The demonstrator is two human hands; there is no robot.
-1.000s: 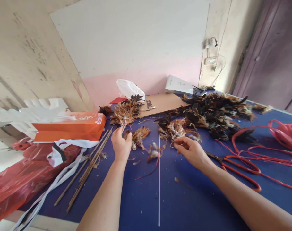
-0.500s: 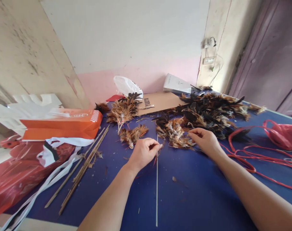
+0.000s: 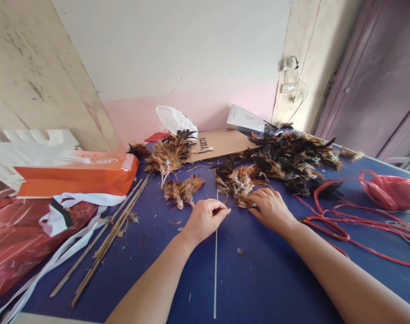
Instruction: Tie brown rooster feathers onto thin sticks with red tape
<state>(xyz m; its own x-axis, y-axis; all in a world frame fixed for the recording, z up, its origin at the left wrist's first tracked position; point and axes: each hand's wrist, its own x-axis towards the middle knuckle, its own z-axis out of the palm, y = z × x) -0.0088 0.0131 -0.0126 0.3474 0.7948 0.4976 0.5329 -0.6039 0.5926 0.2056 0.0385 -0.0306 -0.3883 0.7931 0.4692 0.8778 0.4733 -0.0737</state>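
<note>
My left hand (image 3: 205, 218) is closed in a pinch just above the blue table (image 3: 259, 279), by its white centre line; what it holds is hidden. My right hand (image 3: 271, 209) lies with its fingers stretched onto the near edge of a small heap of brown and white feathers (image 3: 237, 180). A tied tuft of brown feathers (image 3: 183, 189) lies just beyond my left hand. A bigger tuft (image 3: 167, 155) lies further back.
A large pile of dark feathers (image 3: 293, 157) covers the back right. Red cord (image 3: 343, 225) and a pink bag (image 3: 394, 191) lie on the right. Thin sticks (image 3: 107, 238), an orange bag (image 3: 76, 173) and red plastic (image 3: 22, 238) sit on the left. Cardboard (image 3: 221, 141) lies at the back.
My left hand came back from the far tuft to the centre line and closed in a pinch. My right hand moved onto the small feather heap. The view shifted slightly.
</note>
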